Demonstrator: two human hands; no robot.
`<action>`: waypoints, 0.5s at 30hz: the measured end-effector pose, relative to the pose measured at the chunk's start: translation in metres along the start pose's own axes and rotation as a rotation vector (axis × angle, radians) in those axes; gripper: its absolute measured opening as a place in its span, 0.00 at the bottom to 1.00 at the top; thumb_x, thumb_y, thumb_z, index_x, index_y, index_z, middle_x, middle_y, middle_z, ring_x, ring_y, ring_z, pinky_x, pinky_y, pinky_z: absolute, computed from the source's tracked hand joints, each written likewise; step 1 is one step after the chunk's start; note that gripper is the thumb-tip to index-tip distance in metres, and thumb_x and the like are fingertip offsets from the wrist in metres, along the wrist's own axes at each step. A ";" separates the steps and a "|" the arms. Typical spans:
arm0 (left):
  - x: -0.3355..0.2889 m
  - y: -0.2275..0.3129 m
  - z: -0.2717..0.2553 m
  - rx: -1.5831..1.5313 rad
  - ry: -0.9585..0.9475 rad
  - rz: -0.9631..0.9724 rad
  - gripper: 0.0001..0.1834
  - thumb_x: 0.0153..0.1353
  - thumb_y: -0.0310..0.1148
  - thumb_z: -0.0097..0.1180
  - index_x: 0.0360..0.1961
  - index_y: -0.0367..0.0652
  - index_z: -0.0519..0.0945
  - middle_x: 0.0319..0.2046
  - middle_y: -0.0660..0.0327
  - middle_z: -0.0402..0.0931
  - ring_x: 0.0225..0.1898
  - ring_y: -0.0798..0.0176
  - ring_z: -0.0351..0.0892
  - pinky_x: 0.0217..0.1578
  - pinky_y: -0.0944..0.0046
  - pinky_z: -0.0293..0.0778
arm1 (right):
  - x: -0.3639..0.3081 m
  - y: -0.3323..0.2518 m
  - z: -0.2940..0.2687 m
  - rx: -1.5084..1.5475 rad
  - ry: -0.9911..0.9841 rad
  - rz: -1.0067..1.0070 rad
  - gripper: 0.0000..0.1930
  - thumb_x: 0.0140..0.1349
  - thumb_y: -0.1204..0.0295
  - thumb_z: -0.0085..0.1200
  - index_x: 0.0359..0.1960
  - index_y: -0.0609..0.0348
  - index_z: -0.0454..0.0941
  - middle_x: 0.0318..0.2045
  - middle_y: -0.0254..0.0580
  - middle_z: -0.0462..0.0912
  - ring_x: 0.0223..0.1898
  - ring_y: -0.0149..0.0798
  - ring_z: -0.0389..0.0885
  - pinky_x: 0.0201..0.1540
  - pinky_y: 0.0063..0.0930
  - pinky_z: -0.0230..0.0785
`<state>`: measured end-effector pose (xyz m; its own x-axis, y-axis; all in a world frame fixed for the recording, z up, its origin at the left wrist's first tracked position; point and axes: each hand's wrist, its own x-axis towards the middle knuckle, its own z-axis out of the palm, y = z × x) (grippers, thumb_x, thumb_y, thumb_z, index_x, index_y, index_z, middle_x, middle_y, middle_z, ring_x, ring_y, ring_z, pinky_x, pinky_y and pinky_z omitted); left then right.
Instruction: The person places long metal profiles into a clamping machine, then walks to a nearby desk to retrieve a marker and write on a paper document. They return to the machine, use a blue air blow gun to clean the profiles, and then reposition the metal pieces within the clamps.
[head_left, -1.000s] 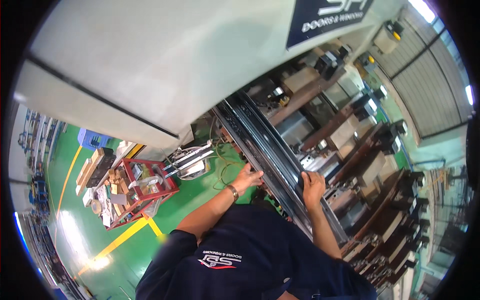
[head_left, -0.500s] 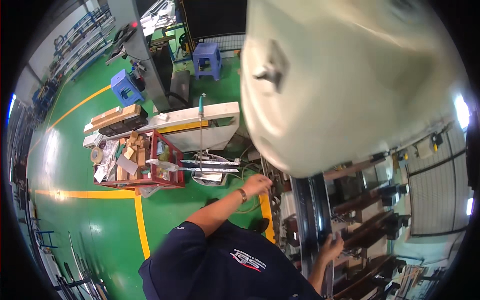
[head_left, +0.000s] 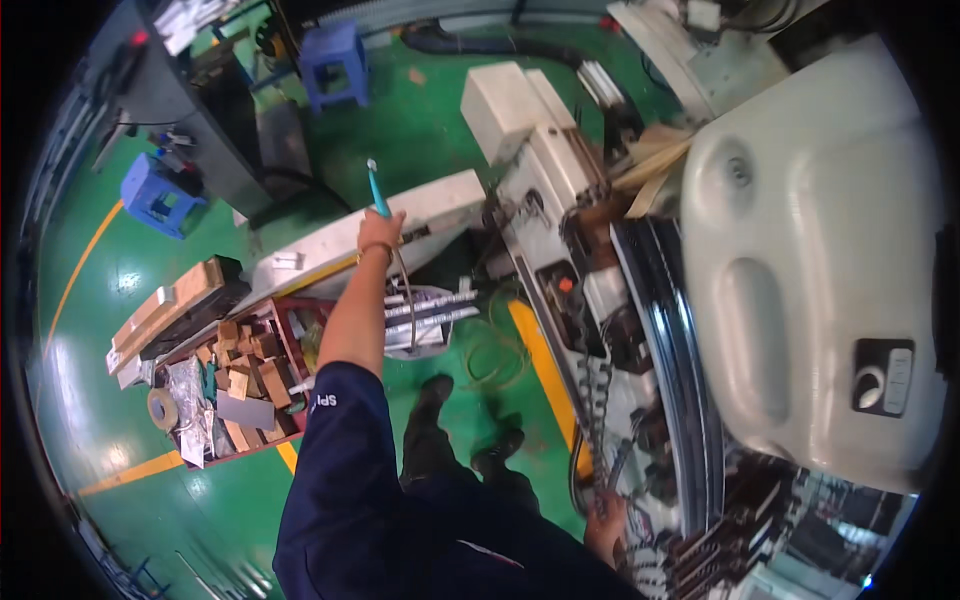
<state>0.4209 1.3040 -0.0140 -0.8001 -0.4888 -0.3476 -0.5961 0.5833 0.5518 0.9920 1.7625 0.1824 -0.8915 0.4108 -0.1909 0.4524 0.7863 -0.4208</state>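
Observation:
My left hand [head_left: 378, 234] is stretched out over a long pale beam, its fingers closed round a teal air gun [head_left: 375, 190] whose tip points away from me. A thin hose [head_left: 408, 290] hangs down below that hand. Low on the right, my right hand [head_left: 606, 522] is at the near end of the machine bed [head_left: 540, 260], beside coiled cables. Its fingers are partly hidden and blurred, so their grip cannot be made out. Long, glossy black profiles [head_left: 668, 350] lie on the machine, to the right of that hand.
A large pale machine cover [head_left: 800, 260] fills the right side. At left stands a red-framed cart [head_left: 290, 345] with wood blocks and a tape roll [head_left: 162, 408]. Blue stools [head_left: 335, 62] stand farther off. A loose hose [head_left: 495, 365] lies on the green floor near my feet.
My left hand has reached forward and left from beside the machine and taken hold of the air gun. My right hand has left the black profiles' side. The view has swung, showing more machine.

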 end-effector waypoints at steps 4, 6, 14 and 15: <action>0.030 -0.002 0.003 0.114 -0.067 0.013 0.32 0.54 0.48 0.67 0.53 0.35 0.76 0.47 0.40 0.83 0.52 0.40 0.84 0.53 0.46 0.79 | -0.027 -0.014 0.008 -0.055 -0.035 0.055 0.15 0.56 0.77 0.63 0.46 0.58 0.79 0.47 0.50 0.80 0.51 0.56 0.77 0.57 0.49 0.68; 0.049 -0.009 0.009 0.093 -0.072 0.034 0.27 0.55 0.45 0.65 0.48 0.34 0.78 0.45 0.41 0.84 0.49 0.40 0.85 0.53 0.47 0.79 | -0.034 -0.012 0.006 -0.070 -0.042 0.092 0.15 0.56 0.77 0.64 0.47 0.57 0.79 0.47 0.50 0.80 0.51 0.56 0.77 0.55 0.49 0.69; 0.023 -0.009 0.006 -0.641 0.247 0.127 0.27 0.57 0.44 0.65 0.45 0.33 0.71 0.34 0.49 0.81 0.35 0.51 0.83 0.40 0.54 0.78 | -0.093 0.001 0.009 -0.023 0.055 0.305 0.15 0.59 0.73 0.63 0.49 0.56 0.82 0.45 0.45 0.81 0.43 0.45 0.80 0.46 0.36 0.74; -0.011 -0.008 0.014 -0.832 0.137 0.172 0.23 0.60 0.40 0.64 0.45 0.34 0.71 0.33 0.55 0.78 0.33 0.60 0.78 0.36 0.59 0.75 | -0.100 -0.008 0.013 0.007 0.057 0.342 0.15 0.60 0.73 0.63 0.50 0.56 0.82 0.45 0.45 0.81 0.43 0.44 0.80 0.46 0.35 0.74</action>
<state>0.4331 1.3136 -0.0247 -0.8278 -0.5426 -0.1427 -0.1812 0.0179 0.9833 1.0769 1.7092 0.1938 -0.6858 0.6750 -0.2721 0.7242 0.5957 -0.3473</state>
